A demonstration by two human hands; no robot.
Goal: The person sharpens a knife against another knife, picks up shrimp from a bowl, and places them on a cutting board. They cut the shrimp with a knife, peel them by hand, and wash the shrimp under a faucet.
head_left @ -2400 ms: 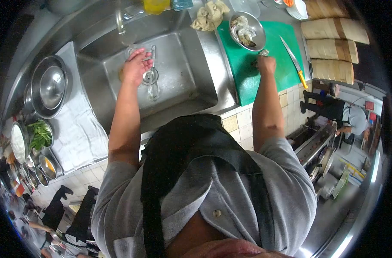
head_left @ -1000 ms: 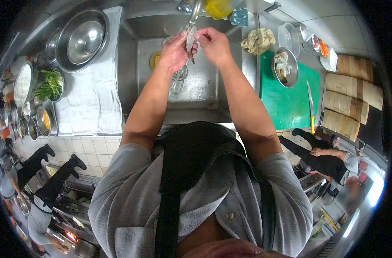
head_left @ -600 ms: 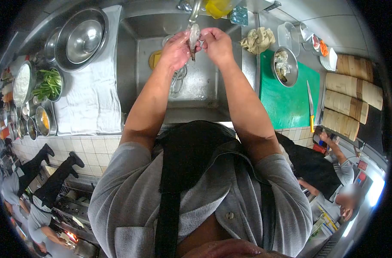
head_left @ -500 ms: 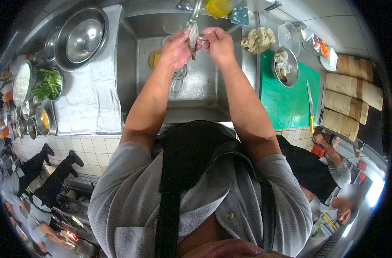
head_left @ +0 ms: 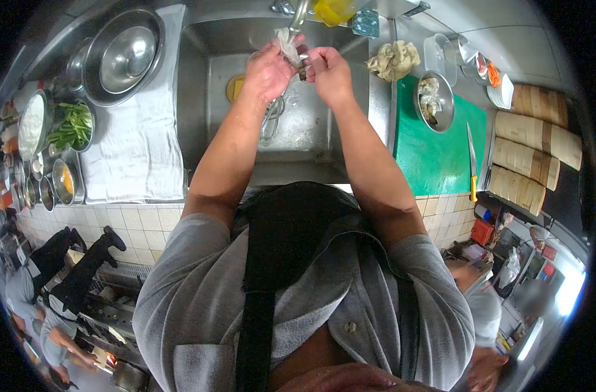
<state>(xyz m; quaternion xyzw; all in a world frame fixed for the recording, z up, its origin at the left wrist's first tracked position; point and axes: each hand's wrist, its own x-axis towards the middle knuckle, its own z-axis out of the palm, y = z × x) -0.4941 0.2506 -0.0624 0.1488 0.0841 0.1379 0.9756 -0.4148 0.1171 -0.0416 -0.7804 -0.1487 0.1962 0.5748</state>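
Over the sink, just under the faucet, my left hand is closed on a pale, translucent prawn with a dark tail end. My right hand pinches close beside the tail, with thumb and forefinger together. Whether those fingertips grip the prawn itself is hard to make out. To the right, a steel bowl of similar pale prawns rests on a green cutting board.
A knife with a yellow handle lies on the board's right side. A crumpled beige cloth is beside the sink. Left stand steel bowls and a bowl of green vegetables by a white towel. Co-workers stand behind.
The prawn has tilted and bent, its upper end now leaning left in my left hand. My right hand has dropped slightly toward the tail. A co-worker at lower right has shifted position.
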